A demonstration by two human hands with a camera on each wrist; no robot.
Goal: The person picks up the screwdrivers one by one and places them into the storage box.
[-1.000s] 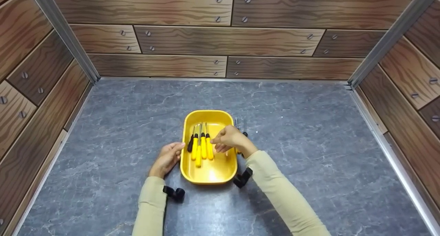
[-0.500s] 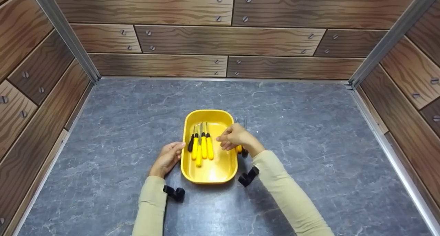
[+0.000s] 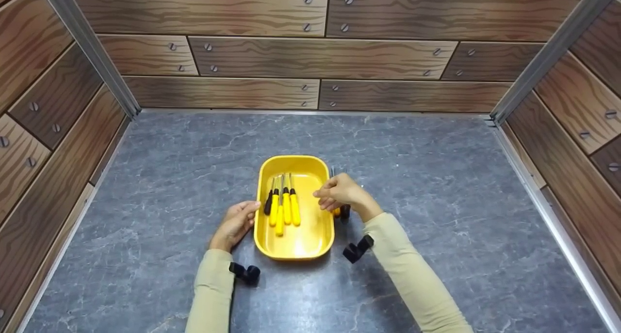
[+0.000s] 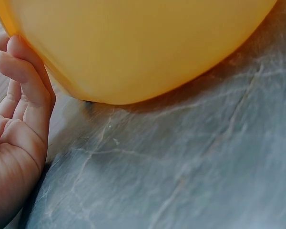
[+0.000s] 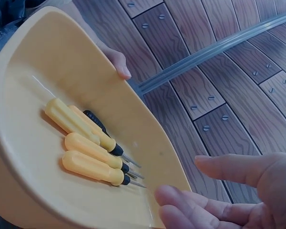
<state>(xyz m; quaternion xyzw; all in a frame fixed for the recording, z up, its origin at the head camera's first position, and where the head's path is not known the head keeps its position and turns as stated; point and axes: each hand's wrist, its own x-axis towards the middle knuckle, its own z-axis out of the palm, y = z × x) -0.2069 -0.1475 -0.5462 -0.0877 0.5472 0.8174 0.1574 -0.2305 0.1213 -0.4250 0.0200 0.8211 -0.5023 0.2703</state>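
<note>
A yellow plastic tray (image 3: 310,243) stands lengthwise on the grey floor. Several screwdrivers lie grouped in its left half: most have yellow handles (image 3: 296,211), one a black handle (image 3: 268,204), all with shafts toward the far end. My left hand (image 3: 236,224) holds the tray's left side, thumb at the rim, fingers against the outer wall. Over the right rim hovers my right hand (image 3: 343,193); the right wrist view shows its thumb (image 5: 229,168) and fingers apart with nothing between them. Beneath it, outside the tray, more screwdrivers (image 3: 345,211) are partly hidden by hand and rim.
Grey marbled floor (image 3: 194,158) surrounds the tray. Wood-patterned walls (image 3: 320,56) enclose it at the back and on both sides, with metal strips along the corners. A black wrist mount (image 3: 358,249) sticks out from each sleeve. A tiny pale speck (image 3: 397,165) lies to the right.
My right hand has drawn back to the right, from beside the rightmost yellow screwdriver to above the tray's right rim. The left hand, tray and screwdrivers stay in place.
</note>
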